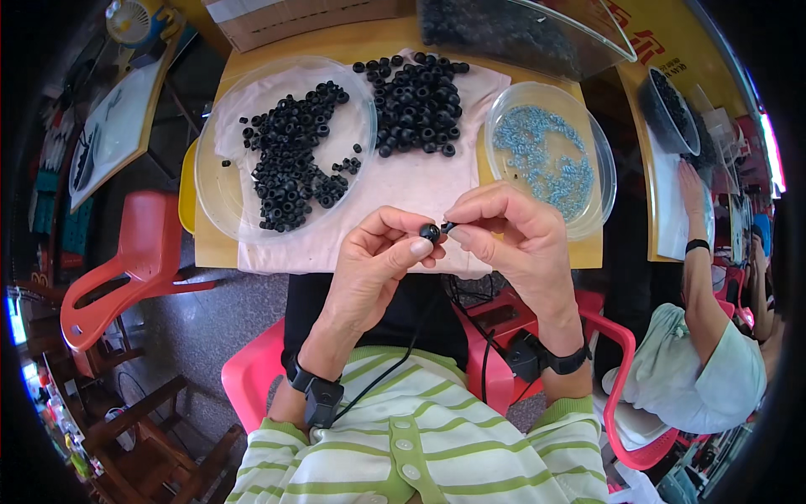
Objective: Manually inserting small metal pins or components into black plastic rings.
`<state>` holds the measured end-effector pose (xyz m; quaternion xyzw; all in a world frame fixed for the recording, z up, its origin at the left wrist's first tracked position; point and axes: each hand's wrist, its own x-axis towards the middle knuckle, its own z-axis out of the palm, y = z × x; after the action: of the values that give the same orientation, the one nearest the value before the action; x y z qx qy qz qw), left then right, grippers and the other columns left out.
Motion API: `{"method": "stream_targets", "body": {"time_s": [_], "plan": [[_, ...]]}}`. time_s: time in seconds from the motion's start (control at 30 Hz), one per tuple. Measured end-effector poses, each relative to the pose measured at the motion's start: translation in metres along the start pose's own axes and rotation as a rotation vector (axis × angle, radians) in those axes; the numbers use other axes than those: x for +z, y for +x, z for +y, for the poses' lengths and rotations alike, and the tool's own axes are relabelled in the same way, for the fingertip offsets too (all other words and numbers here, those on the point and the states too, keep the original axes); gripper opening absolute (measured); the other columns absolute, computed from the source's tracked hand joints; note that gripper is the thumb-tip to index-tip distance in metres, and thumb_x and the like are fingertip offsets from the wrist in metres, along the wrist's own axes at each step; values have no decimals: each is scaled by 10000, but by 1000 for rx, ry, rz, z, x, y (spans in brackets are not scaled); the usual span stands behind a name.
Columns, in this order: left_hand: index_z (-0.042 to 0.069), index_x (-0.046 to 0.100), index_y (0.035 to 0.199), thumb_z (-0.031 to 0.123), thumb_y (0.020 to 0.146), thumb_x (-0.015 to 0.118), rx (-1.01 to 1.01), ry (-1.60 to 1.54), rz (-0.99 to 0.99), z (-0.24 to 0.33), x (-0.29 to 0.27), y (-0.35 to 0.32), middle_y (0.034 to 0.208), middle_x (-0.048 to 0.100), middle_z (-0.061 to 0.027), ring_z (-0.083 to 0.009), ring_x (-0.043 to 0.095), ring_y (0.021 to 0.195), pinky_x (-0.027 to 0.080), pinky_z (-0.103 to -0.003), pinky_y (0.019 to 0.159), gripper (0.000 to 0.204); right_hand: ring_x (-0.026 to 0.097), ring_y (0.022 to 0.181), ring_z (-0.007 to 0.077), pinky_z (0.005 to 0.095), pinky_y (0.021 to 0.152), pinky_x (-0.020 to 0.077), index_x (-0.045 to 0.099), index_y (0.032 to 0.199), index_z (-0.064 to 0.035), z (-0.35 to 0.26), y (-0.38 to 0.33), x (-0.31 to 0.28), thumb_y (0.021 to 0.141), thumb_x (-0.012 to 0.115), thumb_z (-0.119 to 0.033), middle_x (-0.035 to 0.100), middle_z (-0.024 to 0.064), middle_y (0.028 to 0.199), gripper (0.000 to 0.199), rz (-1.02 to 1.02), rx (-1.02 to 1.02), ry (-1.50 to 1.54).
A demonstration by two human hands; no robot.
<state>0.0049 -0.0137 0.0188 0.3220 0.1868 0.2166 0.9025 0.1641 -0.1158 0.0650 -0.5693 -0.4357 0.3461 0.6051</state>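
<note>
Left hand (379,252) pinches black ring (429,232); right hand (508,231) pinches small dark pin (447,226), lying crosswise, tip just beside the ring's right.

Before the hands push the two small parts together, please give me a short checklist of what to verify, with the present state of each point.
1. Black ring pinched firmly in left hand: ok.
2. Small dark piece held at right hand fingertips: ok.
3. Piece lined up with the ring's hole: cannot tell, too small.
4. Loose black rings on the pink cloth within reach: ok.
5. Left clear dish holds black rings: ok.
6. Right clear dish holds small blue-grey parts: ok.
</note>
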Motion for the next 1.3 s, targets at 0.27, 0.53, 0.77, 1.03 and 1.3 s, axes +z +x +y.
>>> {"method": "stream_targets", "body": {"time_s": [0.27,0.53,0.77,1.03,1.3], "plan": [[19,614,1015,30,855,686,2,5,12,-1,-1,-1,953,673,-83,-145,655,867,529,-274,787,176,638,777,110,231,671,518,673,921,18,-7,2,8,815,677,27,662,67,901,106,0,-58,-135],[18,617,1018,22,852,686,10,-21,14,0,-1,-2,949,674,-83,-142,656,873,538,-279,802,180,650,771,118,227,660,529,672,935,-1,-4,-1,16,809,685,19,658,75,884,128,58,0,-101],[60,621,978,69,889,655,-174,-289,-48,1,-2,-2,969,672,-69,-139,646,905,509,-320,876,96,599,686,139,263,597,505,663,992,-19,-7,-4,14,733,739,21,630,79,905,273,28,-235,-445],[76,639,945,67,899,643,-248,-317,-8,3,12,-3,985,676,-69,-140,647,886,502,-315,885,47,571,695,234,310,586,494,621,912,-21,0,-7,25,636,729,64,609,89,887,309,117,-435,-680],[41,639,951,70,906,640,-199,-304,37,2,24,-1,969,676,-73,-125,645,898,518,-276,837,53,590,706,257,318,596,502,623,892,-10,-8,1,16,639,717,62,615,99,852,279,80,-531,-780]]}}
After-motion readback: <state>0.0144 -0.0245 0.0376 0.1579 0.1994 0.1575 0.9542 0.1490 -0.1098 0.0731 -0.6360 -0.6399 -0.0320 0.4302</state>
